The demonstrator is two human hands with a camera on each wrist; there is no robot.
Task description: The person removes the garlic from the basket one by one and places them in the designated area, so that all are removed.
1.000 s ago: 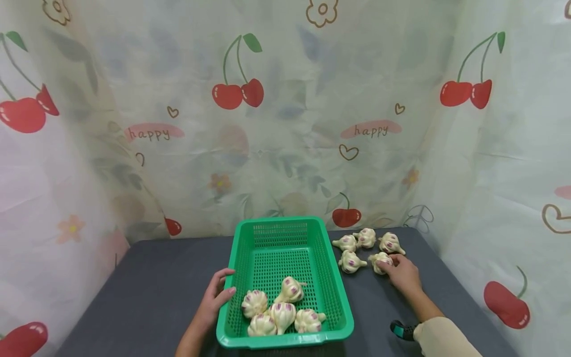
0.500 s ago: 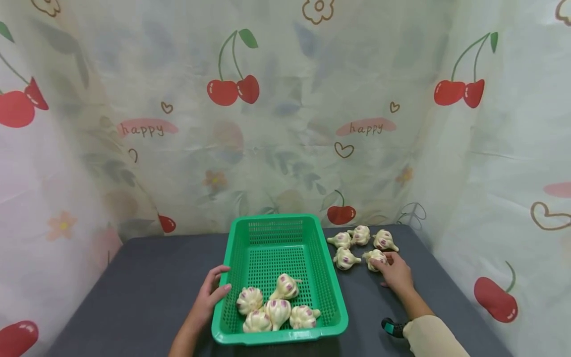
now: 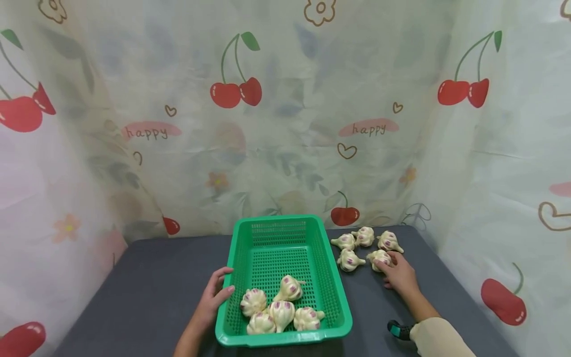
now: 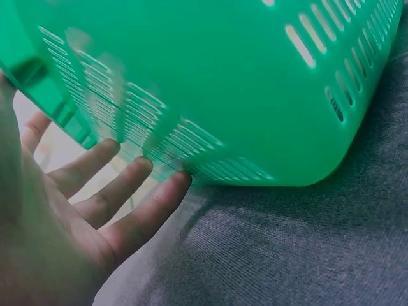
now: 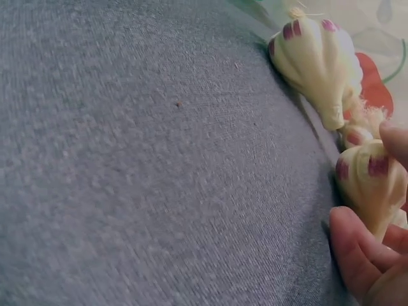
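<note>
A green basket (image 3: 343,325) stands on the dark cloth-covered table, with several garlic bulbs (image 3: 282,314) lying together at its near end. Against the basket's left side rests my left hand (image 3: 209,300); the left wrist view shows its fingertips (image 4: 175,185) touching the slotted outer wall, fingers nearly straight. Right of the basket, my right hand (image 3: 401,276) holds a garlic bulb (image 5: 366,185) between thumb and fingers, low at the table. Other garlic bulbs (image 3: 350,260) sit around it, one of them (image 5: 319,64) just beyond in the right wrist view.
A patterned curtain (image 3: 285,163) with cherries hangs behind the table and along both sides. The grey tabletop (image 3: 151,292) extends left of the basket. A black and teal strap (image 3: 398,329) shows beside my right sleeve (image 3: 439,337).
The head view shifts slightly and comes back. My right hand stays at the same garlic bulb, its fingers settling a little further round it. My left hand keeps its place on the basket.
</note>
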